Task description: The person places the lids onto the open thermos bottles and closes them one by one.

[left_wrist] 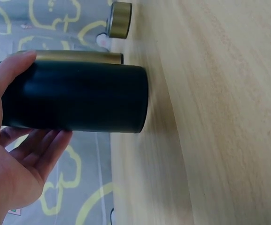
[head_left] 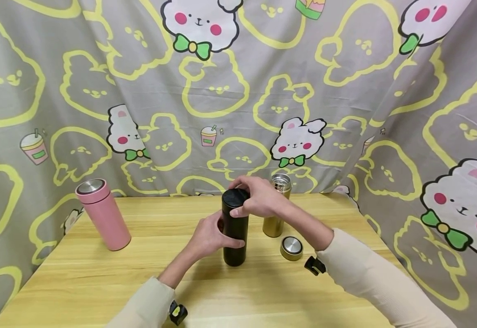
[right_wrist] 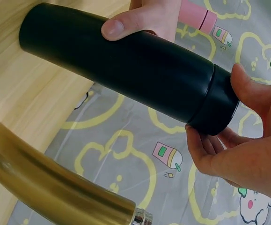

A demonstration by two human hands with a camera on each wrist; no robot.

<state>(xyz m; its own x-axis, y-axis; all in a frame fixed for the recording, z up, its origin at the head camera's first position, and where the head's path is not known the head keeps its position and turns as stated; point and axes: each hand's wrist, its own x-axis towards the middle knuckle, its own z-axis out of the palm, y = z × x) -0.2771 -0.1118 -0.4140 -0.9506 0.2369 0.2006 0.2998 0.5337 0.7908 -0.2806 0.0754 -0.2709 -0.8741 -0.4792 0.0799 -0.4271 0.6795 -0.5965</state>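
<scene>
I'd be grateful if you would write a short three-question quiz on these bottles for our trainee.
1. Which bottle stands open?
2. True or false: the pink bottle is closed.
3. Fill in: the left grip holds the black bottle, while the right grip holds its ____.

Key:
1. The gold bottle.
2. True.
3. Lid.

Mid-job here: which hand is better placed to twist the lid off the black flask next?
Likely the right hand: it grips the lid at the top, while the left hand holds the black flask lower down, well placed to steady it.
</scene>
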